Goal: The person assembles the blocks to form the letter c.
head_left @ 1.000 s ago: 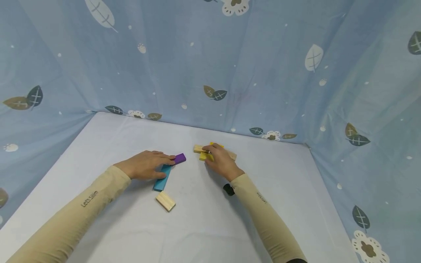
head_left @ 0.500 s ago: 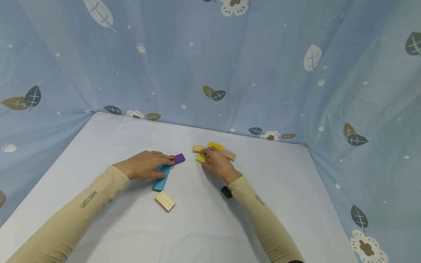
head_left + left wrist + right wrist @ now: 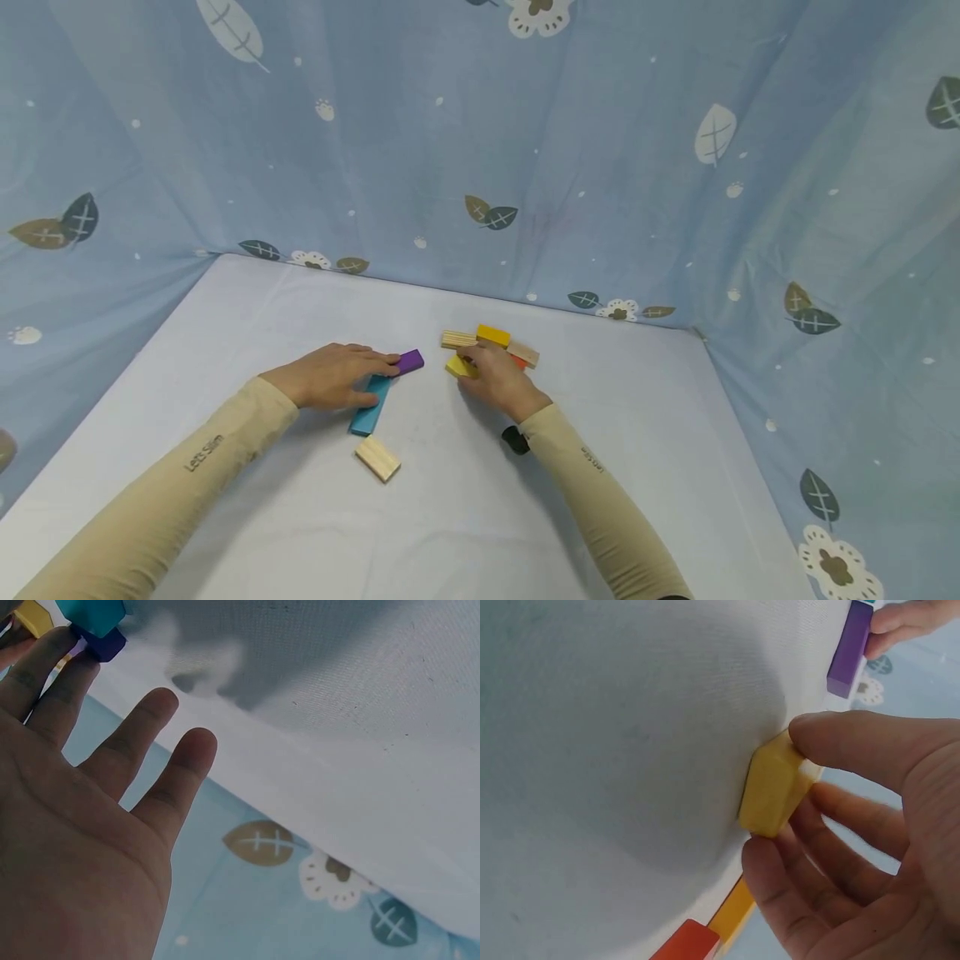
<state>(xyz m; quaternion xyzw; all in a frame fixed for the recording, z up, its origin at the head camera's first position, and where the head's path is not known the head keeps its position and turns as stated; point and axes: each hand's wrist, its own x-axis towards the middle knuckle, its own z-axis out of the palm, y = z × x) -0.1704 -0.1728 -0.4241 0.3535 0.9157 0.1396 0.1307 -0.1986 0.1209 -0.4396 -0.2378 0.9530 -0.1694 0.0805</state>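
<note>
My left hand (image 3: 333, 377) lies with straight fingers over a blue block (image 3: 371, 407) and a purple block (image 3: 409, 362). In the left wrist view, the fingertips of my left hand (image 3: 90, 802) meet the purple block (image 3: 105, 646) beside the blue one (image 3: 91, 611). My right hand (image 3: 501, 383) pinches a yellow block (image 3: 461, 366) between thumb and fingers, low over the cloth. The right wrist view shows this yellow block (image 3: 771, 787) up close, with the thumb of my right hand (image 3: 855, 832) at one end and a fingertip at the other.
Beyond my right hand are a striped wooden block (image 3: 458, 338), an orange-yellow block (image 3: 492, 336), a light brown block (image 3: 523, 353) and a red-orange block (image 3: 518, 362). A plain wooden block (image 3: 377, 458) lies nearer me. A patterned blue curtain (image 3: 420, 167) borders the white tabletop (image 3: 300, 300).
My right hand has shifted slightly left and toward me, turning the yellow block and uncovering more of the orange-yellow and red-orange blocks. My left hand stays put.
</note>
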